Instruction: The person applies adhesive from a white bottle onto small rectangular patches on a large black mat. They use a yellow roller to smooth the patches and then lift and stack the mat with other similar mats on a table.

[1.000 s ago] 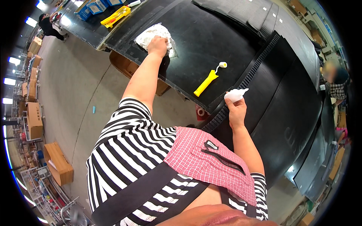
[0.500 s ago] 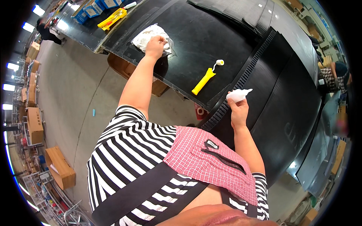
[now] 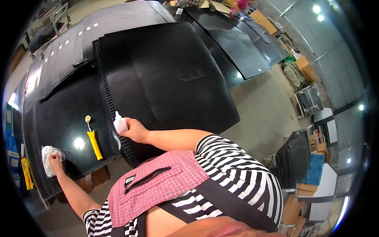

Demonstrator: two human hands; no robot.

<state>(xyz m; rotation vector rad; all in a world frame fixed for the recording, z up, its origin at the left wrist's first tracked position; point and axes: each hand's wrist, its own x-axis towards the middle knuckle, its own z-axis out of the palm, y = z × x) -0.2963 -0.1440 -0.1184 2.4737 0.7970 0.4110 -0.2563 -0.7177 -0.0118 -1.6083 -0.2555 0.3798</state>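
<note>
On the black table [image 3: 55,118], best to leave the big black sheet [image 3: 177,67] lying flat, with no forearm weight on the near side. Follow the ridged strip [image 3: 103,85] along the left edge of the sheet, without bending the ridges. At the white bundle [image 3: 47,164], on the table near the lower left corner, better to handle lightly.

Left hand [image 3: 56,158] at the bundle, fingers curled in close together; cannot tell whether pinching a fold or just resting. Right hand [image 3: 136,131] closed around the small white bottle [image 3: 121,125], nozzle upward, over the near part of the ridged strip; cannot tell if touching. Better to grip softly, in case of a sudden spill, and to tip with a steady wrist.

Around: grey sheets [image 3: 75,39] at the upper left, a brown box [image 3: 94,178] under the near edge, blue boxes [image 3: 11,138] at the far left, a yellow tray [image 3: 27,173] close by, and a co-worker's gloved hand [image 3: 212,7] at the far side. In the way: a yellow-handled roller [image 3: 94,144], lying between bundle and bottle, easy to knock; best to pass around or lift over.
</note>
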